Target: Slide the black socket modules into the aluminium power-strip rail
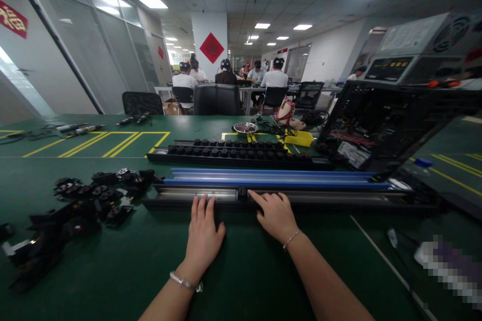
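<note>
A long black rail [331, 198] with a shiny metal inner face lies across the table in front of me. A small black block [242, 192] sits in it near the middle. My right hand [276, 214] reaches its outstretched index finger to the block's right side, the other fingers loosely bent. The fingers of my left hand [205, 235] lie flat and spread on the rail's near edge, left of the block. Just behind the rail lies a long blue strip [271, 178]. Farther back are rails [241, 153] filled with rows of black modules.
Several loose black modules [101, 195] are heaped at the left. An open computer case [376, 120] with a power supply [425, 35] on top stands at the right. A metal bowl [246, 129] and a yellow tray [299, 138] are at the back. People sit at far tables.
</note>
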`<state>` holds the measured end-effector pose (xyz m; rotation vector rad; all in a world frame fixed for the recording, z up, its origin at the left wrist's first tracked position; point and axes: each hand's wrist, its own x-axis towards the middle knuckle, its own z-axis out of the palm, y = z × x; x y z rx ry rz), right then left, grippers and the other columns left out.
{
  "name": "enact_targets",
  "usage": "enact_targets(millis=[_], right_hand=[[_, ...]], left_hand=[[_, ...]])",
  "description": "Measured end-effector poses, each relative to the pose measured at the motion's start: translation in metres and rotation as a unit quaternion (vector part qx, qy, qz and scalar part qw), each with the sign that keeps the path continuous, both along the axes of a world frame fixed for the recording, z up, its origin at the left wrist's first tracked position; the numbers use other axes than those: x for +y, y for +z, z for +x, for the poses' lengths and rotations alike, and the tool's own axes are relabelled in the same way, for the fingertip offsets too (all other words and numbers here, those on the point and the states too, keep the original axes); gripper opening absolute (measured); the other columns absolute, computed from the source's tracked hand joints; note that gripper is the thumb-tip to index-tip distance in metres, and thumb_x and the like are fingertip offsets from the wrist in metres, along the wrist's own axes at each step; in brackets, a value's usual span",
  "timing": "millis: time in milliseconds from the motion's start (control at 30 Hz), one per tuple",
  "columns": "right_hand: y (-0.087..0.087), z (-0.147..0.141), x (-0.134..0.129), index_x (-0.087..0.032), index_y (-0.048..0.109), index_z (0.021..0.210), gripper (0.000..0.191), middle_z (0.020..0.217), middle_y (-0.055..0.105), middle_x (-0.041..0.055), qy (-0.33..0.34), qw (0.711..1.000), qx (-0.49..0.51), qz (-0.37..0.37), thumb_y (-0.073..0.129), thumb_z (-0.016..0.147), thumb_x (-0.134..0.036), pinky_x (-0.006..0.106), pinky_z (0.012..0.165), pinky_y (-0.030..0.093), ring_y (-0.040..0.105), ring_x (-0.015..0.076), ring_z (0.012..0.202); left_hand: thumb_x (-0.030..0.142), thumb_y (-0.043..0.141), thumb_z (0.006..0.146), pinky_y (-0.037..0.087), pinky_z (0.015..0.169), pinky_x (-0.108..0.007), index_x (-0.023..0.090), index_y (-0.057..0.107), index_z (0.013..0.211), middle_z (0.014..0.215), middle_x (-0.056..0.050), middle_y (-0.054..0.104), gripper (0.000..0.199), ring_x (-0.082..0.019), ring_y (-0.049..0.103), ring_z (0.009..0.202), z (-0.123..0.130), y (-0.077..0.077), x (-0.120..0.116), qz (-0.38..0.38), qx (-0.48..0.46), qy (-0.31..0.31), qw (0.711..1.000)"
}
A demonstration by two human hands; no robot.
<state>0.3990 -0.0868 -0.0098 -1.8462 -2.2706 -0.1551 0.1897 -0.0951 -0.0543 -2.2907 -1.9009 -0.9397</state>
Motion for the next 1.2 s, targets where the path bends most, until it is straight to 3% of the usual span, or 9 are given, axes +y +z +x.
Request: enact_targets(millis=[733, 1200], right_hand=[[-0.002, -0.015, 0.001, -0.035, 0.035, 0.133, 0.059, 0.104, 0.06, 0.0026, -0.003, 1.0, 0.0, -0.013, 0.047, 0.078, -0.019, 0.036, 0.092, 0.021, 0.048, 0.0181, 0.097], [-0.009, -0.027, 0.001, -0.033, 0.038, 0.132, 0.059, 0.11, 0.057, 0.0028, 0.016, 0.999, 0.042, 0.031, 0.045, 0.076, -0.015, 0.037, 0.095, 0.019, 0.045, 0.0191, 0.102]], left_hand=[[0.022, 0.05, 0.075, 0.032, 0.103, -0.052, 0.014, 0.033, 0.131, 0.139, -0.015, 0.031, 0.059, -0.03, 0.01, 0.136, 0.002, 0.001, 0.0, 0.008, 0.009, 0.005, 1.0], [0.022, 0.049, 0.075, 0.032, 0.102, -0.053, 0.013, 0.032, 0.131, 0.14, -0.016, 0.03, 0.059, -0.031, 0.01, 0.135, 0.003, 0.0, 0.0, 0.019, 0.011, 0.002, 1.0]])
